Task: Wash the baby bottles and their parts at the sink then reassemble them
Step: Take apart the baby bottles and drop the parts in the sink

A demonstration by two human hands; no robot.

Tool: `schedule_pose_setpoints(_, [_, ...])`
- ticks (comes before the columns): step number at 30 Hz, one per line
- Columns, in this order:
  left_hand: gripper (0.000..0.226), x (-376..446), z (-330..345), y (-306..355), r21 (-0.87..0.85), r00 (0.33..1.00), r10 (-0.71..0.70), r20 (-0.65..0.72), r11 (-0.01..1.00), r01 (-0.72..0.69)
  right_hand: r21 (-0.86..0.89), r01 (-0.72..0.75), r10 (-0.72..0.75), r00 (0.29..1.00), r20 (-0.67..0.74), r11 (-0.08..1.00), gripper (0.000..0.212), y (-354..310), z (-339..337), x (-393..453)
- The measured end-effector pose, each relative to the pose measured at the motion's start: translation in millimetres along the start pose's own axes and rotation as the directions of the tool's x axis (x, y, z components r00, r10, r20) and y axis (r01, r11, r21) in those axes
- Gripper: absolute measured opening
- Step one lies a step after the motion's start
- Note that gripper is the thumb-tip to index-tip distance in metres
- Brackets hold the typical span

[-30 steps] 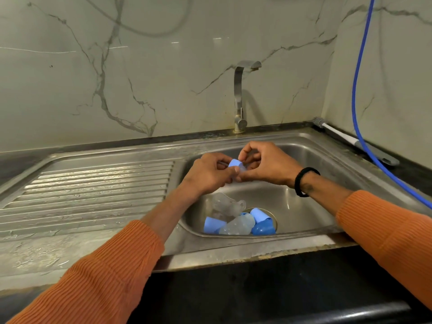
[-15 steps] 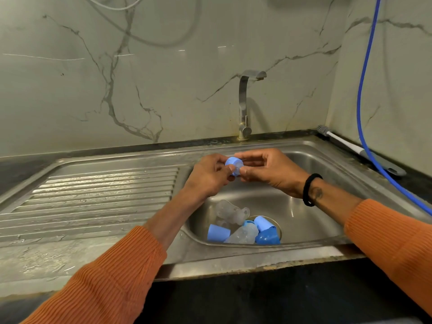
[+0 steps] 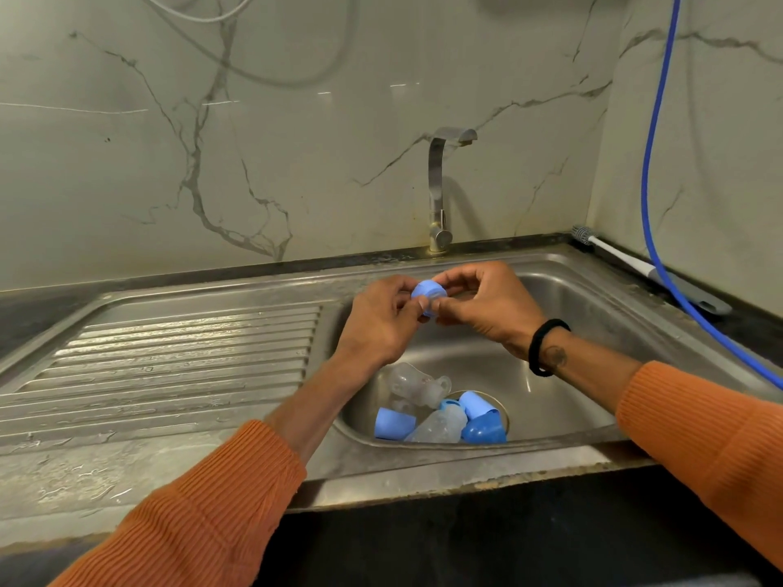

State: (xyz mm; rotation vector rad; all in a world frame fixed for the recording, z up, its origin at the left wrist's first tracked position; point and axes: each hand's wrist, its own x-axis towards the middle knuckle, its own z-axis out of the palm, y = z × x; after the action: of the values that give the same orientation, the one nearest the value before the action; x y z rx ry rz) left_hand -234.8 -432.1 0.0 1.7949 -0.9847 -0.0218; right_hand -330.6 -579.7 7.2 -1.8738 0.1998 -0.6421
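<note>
**Both hands on a blue bottle ring above the basin**

Marble-patterned wall panels backed a steel sink (image 3: 593, 298) with a ribbed drainboard (image 3: 178, 358) on its left side. Over the basin, the left hand (image 3: 377, 328) and right hand (image 3: 487, 307) both pinched a small blue ring (image 3: 428, 292). Clear bottles (image 3: 436, 425) and blue caps (image 3: 394, 423) lay heaped at the basin's near edge. A brush (image 3: 610, 252) rested along the sink's far right corner.

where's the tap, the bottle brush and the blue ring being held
tap (image 3: 436, 192), head view, on its upright stem
bottle brush (image 3: 616, 252), head view, on its white handle
blue ring (image 3: 428, 290), head view, on its rounded top
</note>
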Motion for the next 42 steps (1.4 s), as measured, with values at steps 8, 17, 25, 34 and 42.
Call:
schedule_pose_setpoints(8, [0.023,4,3,4,0.006,1.0,-0.004,-0.025,1.0,0.004,-0.4,0.113,-0.164,0.982,-0.094,0.909,0.016,7,10,1])
schedule_pose_setpoints(17, [0.02,-7,15,13,0.295,0.987,0.119,-0.113,0.952,-0.081,-0.508,0.198,-0.279,0.956,-0.088,0.838,0.016,0,13,-3])
schedule_pose_setpoints(25, [0.022,2,1,11,-0.222,0.995,-0.038,0.09,0.973,0.057,-0.468,0.191,-0.283,0.95,-0.133,0.863,0.022,-3,13,-7])
schedule_pose_setpoints(34, [0.026,3,-8,16,-0.328,0.966,-0.011,0.259,0.939,0.099,-0.268,0.139,-0.182,0.973,-0.143,0.953,0.024,-15,8,-14])
schedule_pose_setpoints(42, [0.024,2,-1,8,-0.152,0.99,-0.029,0.134,0.987,0.049,-0.192,0.067,-0.079,0.995,-0.057,0.979,0.012,-7,7,-6])
